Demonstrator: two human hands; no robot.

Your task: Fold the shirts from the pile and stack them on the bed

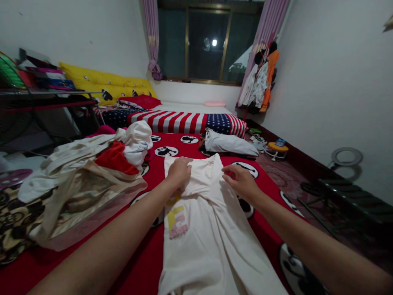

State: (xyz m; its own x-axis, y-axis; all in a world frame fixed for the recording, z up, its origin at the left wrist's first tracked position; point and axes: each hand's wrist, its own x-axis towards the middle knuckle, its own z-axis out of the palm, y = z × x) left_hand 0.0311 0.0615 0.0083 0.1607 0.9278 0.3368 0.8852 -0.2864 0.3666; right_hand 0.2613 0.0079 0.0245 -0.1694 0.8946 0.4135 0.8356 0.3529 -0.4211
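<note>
A cream-white T-shirt (202,229) with a yellow and pink print lies spread on the red bedspread (153,250) in front of me. My left hand (179,171) presses palm down on its far left part, fingers together. My right hand (240,179) rests on the far right edge of the shirt and pinches a fold of the cloth between thumb and fingers.
A heap of clothes (92,172), white, red and beige, lies on the bed to the left. A folded white garment (229,144) lies beyond the shirt. A stars-and-stripes blanket (190,121) and yellow pillows (101,82) lie further back. Clothes hang on a rack (260,78) by the window.
</note>
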